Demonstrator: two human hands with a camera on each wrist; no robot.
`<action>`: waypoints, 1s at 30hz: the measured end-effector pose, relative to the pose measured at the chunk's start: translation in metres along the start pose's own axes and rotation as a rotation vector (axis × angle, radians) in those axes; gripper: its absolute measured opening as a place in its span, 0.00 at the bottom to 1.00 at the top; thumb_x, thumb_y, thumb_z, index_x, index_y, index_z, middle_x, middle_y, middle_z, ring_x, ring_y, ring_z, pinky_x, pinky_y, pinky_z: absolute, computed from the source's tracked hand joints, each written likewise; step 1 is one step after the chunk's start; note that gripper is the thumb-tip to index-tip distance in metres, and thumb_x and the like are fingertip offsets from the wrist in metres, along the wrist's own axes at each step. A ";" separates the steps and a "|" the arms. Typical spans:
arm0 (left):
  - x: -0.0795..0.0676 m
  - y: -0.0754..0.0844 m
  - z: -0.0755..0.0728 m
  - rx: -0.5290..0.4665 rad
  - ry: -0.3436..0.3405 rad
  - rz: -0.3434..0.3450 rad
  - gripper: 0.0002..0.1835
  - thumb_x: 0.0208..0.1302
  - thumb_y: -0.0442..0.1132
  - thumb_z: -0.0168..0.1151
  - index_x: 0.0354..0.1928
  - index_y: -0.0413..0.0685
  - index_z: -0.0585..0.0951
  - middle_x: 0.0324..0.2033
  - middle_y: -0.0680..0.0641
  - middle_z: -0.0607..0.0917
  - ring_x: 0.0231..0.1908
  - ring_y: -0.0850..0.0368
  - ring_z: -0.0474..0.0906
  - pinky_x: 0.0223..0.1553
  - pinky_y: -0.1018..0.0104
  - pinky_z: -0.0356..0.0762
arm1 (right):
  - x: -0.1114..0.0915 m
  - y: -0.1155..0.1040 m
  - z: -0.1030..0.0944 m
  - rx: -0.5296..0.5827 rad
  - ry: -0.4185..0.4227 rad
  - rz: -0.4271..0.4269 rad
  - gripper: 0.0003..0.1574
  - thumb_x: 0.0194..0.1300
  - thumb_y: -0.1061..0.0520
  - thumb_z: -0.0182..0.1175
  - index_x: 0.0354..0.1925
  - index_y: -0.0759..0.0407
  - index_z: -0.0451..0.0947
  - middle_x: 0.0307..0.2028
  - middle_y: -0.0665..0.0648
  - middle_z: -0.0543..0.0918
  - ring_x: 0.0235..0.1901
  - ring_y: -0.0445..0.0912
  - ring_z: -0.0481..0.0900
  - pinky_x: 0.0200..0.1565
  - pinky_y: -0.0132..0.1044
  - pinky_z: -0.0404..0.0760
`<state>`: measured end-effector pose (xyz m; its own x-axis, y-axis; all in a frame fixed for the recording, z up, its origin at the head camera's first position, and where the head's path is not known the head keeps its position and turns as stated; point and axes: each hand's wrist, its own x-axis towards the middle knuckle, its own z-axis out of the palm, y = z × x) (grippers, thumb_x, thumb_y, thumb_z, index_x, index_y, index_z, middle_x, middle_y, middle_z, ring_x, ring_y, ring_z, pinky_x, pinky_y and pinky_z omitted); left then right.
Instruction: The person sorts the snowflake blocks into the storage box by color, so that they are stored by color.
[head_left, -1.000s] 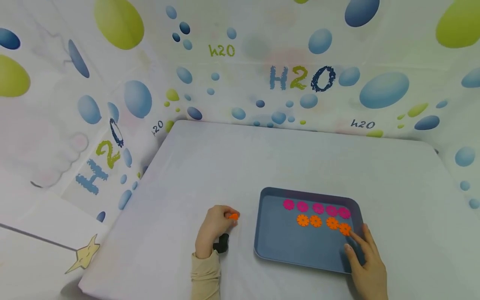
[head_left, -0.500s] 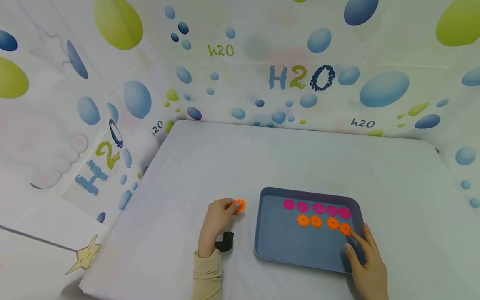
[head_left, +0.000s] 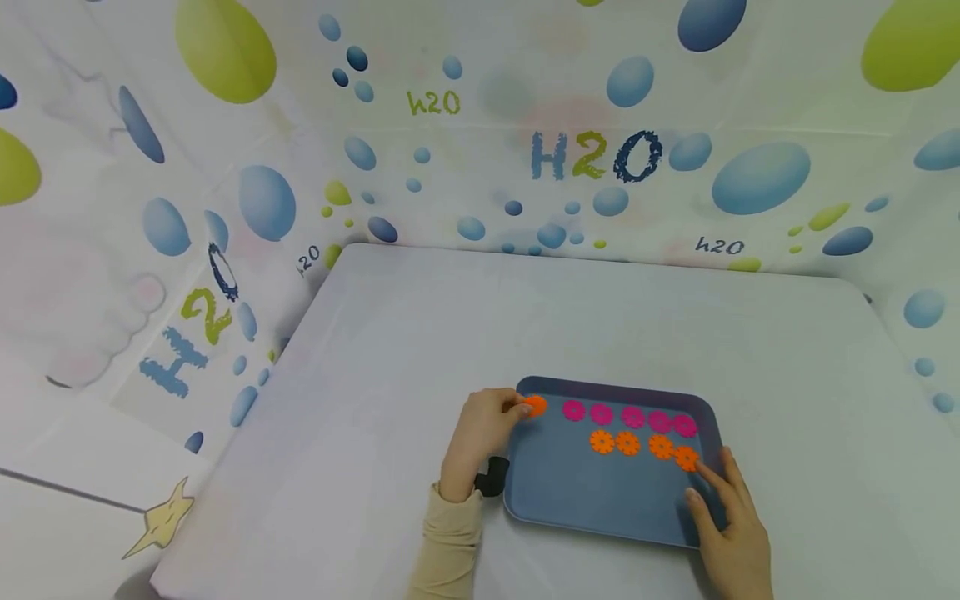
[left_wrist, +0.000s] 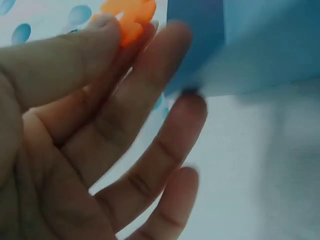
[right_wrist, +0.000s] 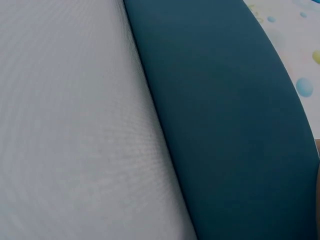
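An orange flower-shaped disc is pinched between thumb and index finger of my left hand, over the tray's upper left corner. The left wrist view shows the same orange piece at the fingertips, the other fingers spread. In the blue-grey tray, several pink flower discs form a row along the far side. Below them lies a row of several orange discs. My right hand rests at the tray's right edge, its index fingertip at the rightmost orange disc.
The tray stands on a white-covered table near its front. A black wrist device sits by my left wrist. White cloth with printed drops surrounds the table behind and at the sides. The right wrist view shows mostly the tray's side.
My left hand has moved right from the table to the tray's left corner, carrying the orange disc. The right hand and the discs in the tray have stayed put.
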<state>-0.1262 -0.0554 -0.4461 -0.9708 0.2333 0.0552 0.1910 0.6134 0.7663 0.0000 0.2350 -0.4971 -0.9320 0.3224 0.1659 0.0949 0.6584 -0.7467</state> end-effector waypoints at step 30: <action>0.005 0.036 0.045 0.332 -0.163 -0.022 0.26 0.59 0.34 0.56 0.10 0.56 0.55 0.10 0.58 0.52 0.13 0.65 0.50 0.14 0.72 0.50 | -0.002 0.002 0.000 0.023 -0.011 -0.005 0.26 0.70 0.53 0.56 0.63 0.60 0.71 0.76 0.54 0.52 0.75 0.47 0.47 0.60 0.71 0.60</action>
<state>-0.1178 0.0021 -0.4470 -0.9443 0.3186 -0.0822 0.2335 0.8248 0.5149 0.0020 0.2355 -0.4988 -0.9362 0.3115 0.1627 0.0822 0.6441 -0.7605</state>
